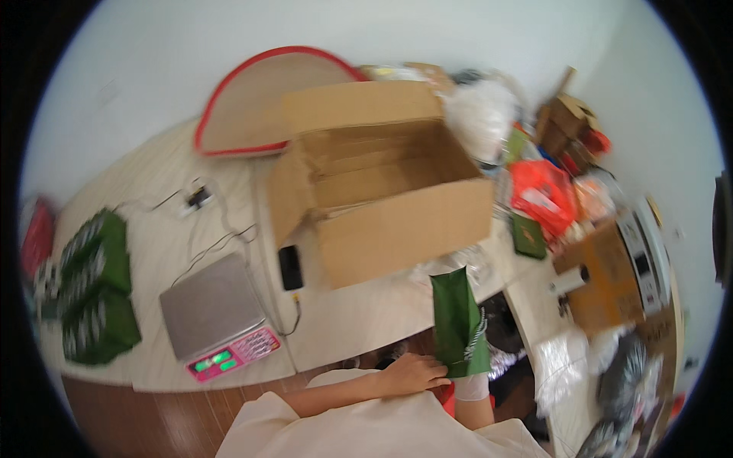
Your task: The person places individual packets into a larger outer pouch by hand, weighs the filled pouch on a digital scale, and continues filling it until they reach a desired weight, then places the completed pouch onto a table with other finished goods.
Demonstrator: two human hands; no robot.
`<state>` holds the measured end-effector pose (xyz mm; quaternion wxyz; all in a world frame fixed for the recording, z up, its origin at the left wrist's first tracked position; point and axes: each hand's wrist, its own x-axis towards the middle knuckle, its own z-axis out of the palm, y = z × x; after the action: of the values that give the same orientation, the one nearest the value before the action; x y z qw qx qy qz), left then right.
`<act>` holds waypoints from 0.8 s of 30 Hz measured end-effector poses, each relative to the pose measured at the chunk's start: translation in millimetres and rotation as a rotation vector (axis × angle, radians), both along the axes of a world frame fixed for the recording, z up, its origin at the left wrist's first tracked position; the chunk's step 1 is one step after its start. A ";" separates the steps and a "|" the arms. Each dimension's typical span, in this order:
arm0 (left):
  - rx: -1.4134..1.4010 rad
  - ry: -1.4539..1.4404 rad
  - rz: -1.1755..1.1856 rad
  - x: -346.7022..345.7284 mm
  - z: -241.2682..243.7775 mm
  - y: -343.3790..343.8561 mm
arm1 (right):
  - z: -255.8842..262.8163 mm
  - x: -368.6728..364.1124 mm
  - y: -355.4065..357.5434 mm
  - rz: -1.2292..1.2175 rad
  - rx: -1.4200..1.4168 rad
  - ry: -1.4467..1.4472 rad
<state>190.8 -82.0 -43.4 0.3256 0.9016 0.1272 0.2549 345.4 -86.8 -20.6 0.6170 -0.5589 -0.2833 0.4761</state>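
Note:
A dark green bag [458, 320] with white print stands upright at the front of my body, over the gap by the table edge. The fingers of my left hand [413, 375] pinch its lower left corner. My right hand [473, 387] wears a white glove or cuff; only the wrist end shows below the bag. The rest is covered by the bag, and whether it lies inside or behind cannot be told. Past the bag, a large cardboard box [406, 229] stands with its flaps folded out, its visible inside bare.
A scale [212, 309] with a lit display sits left of a black phone [291, 268]. Filled green bags [97, 292] stand at the far left. A red-rimmed mesh cover [275, 103] leans behind the box. On the right are a red plastic bag [541, 192], a printer [644, 257] and clear plastic bags [561, 366].

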 end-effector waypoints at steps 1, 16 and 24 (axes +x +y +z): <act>-0.080 -0.132 0.071 -9.0 9.1 4.4 | 2.9 -4.0 6.1 0.014 0.007 -0.014; -0.603 -0.032 0.820 -138.9 24.2 54.5 | -19.1 -72.9 29.4 0.288 -0.120 -0.020; -0.753 -0.132 0.446 -147.9 18.5 66.3 | -21.0 -65.8 25.1 0.225 -0.160 -0.041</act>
<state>42.9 -15.7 -24.8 0.5760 0.6523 0.3814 0.3119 279.6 -61.7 -41.6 0.5070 -0.5807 -0.3178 0.5520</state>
